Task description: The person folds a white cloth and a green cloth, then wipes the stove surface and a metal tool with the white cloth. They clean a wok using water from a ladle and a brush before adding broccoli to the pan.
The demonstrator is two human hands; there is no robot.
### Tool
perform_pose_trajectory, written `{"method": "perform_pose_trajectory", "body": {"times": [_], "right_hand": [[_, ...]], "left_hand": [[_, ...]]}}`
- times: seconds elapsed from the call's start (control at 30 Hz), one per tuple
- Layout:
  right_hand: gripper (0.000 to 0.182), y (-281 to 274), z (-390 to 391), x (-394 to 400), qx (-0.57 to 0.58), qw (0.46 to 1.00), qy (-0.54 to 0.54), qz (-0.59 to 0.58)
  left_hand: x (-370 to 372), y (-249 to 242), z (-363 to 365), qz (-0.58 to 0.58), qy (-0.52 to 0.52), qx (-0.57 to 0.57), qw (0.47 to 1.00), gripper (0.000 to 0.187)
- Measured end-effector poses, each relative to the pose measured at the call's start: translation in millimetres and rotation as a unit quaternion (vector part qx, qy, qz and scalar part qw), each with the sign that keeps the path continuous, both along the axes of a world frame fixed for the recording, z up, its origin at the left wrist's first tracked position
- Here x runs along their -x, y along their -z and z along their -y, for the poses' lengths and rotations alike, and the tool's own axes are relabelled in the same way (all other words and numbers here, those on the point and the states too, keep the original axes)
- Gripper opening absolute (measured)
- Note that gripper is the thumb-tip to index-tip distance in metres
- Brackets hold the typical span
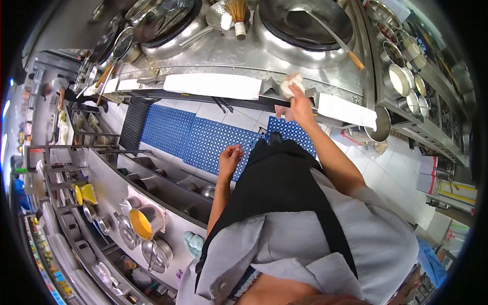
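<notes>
My right hand (301,105) is at the front edge of the steel stove top (223,53), its fingers closed on a crumpled whitish cloth (292,84) that rests against the edge. Part of the cloth seems to hang below the hand. Beside it, a folded white towel (345,113) lies along the rail to the right, and a longer white towel (212,86) lies to the left. My left hand (231,158) hangs low in front of the black apron (269,188), its fingers loosely curled with nothing visible in them.
Two woks (305,25) sit on burners, one with a wooden-handled ladle (338,38). Between them a bamboo brush (238,18) lies on a strainer. Metal bowls (396,81) stand at right. Behind on the left is a counter with a pot of yellow liquid (142,223). Another person (61,86) stands far left.
</notes>
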State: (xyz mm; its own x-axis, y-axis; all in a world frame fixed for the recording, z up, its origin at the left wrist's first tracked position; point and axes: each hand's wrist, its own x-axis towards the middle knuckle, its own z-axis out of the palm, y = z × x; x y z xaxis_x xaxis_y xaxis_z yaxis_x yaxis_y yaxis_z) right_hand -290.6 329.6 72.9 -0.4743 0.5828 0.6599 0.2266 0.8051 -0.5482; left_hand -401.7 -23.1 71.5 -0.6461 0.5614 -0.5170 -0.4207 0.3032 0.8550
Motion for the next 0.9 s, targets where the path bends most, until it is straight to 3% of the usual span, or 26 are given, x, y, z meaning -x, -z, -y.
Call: {"method": "perform_pose_trajectory", "body": {"times": [0.07,0.1,0.13,0.2,0.27,0.37,0.43,0.47,0.53,0.57,0.6,0.67,0.77,0.8,0.87,0.9], "right_hand": [[0.036,53.9,-8.6,27.1,-0.003,1.0,0.007,0.029],[0.037,27.7,-6.7,39.0,0.246,0.967,0.006,0.069],[0.037,-12.8,-4.4,55.9,0.478,0.873,0.007,0.1],[0.032,-27.0,-4.0,76.0,0.417,0.905,-0.01,0.08],[0.026,2.5,-3.5,88.2,0.214,0.966,-0.143,-0.03],[0.023,4.6,-3.6,93.8,0.161,0.98,-0.104,-0.049],[0.025,-1.0,-16.5,79.2,0.377,0.925,-0.051,0.001],[0.026,-8.9,-23.9,72.3,0.474,0.879,-0.034,0.031],[0.03,-32.7,-20.5,47.0,0.313,0.947,0.065,-0.023],[0.032,-61.2,-16.3,36.3,0.354,0.934,0.045,-0.004],[0.034,-80.8,-11.9,25.5,0.391,0.92,0.031,0.016],[0.035,-49.5,-1.6,17.8,0.219,0.972,0.008,0.09],[0.037,2.2,14.0,18.6,0.264,0.951,-0.019,0.16],[0.037,2.5,11.6,24.6,0.338,0.932,-0.008,0.129],[0.037,-85.1,17.1,48.9,0.571,0.802,0.088,0.15],[0.041,-58.7,14.2,48.1,0.429,0.891,0.066,0.133]], "left_hand": [[7.9,-15.1,-2.4,-0.004,-0.001,0.019,1.0,0.023],[12.3,-17.2,-0.4,-0.002,-0.005,0.026,1.0,0.024],[22.4,-6.1,9.2,-0.002,0.006,0.041,0.999,0.024],[31.8,-11.8,17.7,0.015,-0.007,0.082,0.996,0.023],[38.0,-11.1,24.7,0.014,-0.017,0.092,0.996,0.025],[60.4,-6.4,14.7,-0.037,0.031,0.124,0.991,0.029],[70.7,-9.7,7.7,-0.056,0.03,0.14,0.988,0.028],[85.7,0.8,9.1,-0.119,0.05,0.134,0.983,0.027],[112.7,-24.4,-11.2,-0.197,0.065,0.176,0.962,0.026],[139.8,0.5,-4.0,-0.27,0.057,0.161,0.948,0.028],[155.7,-15.7,-15.4,-0.36,0.071,0.183,0.912,0.03],[190.0,-40.1,-44.5,-0.477,0.086,0.198,0.852,0.034],[261.2,-21.4,-69.9,-0.56,0.061,0.203,0.801,0.042],[285.5,-16.8,-80.0,-0.566,0.056,0.219,0.793,0.045],[317.5,-11.1,-83.0,-0.569,0.056,0.258,0.779,0.051],[329.4,-16.5,-87.9,-0.557,0.07,0.287,0.776,0.054]]}}
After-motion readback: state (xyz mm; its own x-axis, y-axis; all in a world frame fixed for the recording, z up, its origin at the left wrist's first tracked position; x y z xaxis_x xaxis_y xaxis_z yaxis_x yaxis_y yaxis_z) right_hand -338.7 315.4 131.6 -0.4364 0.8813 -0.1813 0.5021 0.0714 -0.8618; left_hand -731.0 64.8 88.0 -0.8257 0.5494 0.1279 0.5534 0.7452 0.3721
